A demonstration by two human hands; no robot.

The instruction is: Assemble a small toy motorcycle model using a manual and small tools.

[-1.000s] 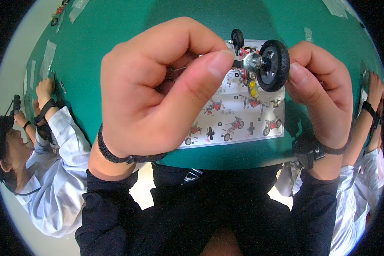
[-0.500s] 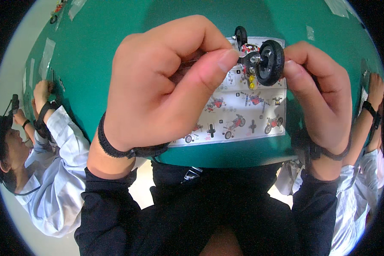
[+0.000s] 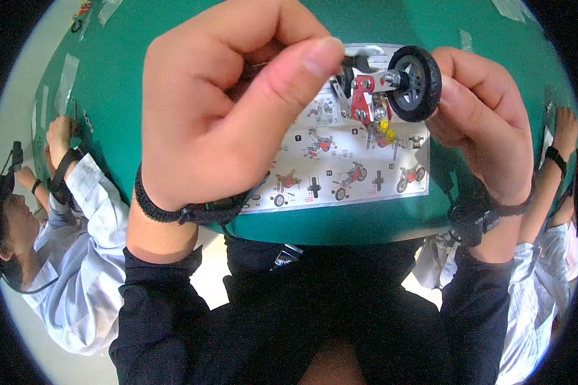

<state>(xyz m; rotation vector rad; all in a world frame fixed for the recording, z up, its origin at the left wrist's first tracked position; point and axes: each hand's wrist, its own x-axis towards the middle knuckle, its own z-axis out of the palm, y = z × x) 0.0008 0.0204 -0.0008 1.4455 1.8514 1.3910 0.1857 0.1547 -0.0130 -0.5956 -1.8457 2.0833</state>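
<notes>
My left hand (image 3: 218, 115) is closed, its thumb and forefinger pinching a small dark metal spanner (image 3: 365, 62). The spanner's forked end points at the model motorcycle (image 3: 365, 102), just short of the nut by the wheel. Red and silver perforated strips, bolts and two yellow pieces make up the model. On its right side a black-tyred wheel (image 3: 415, 83) with grey spokes faces me. My right hand (image 3: 488, 112) pinches the model at this wheel; some fingertips are hidden behind the tyre. A second wheel is mostly covered by the spanner and my left thumb.
Under the model, a printed instruction sheet (image 3: 340, 163) with motorcycle drawings lies on the green table (image 3: 327, 228). Co-workers in pale shirts (image 3: 87, 256) sit at both sides. Tape strips (image 3: 67, 83) and another small model (image 3: 81, 14) are toward the far edges.
The spanner has come away from the nut at the wheel, and my left hand has shifted up and left. The model has turned, showing more of its red frame and the wheel's spokes.
</notes>
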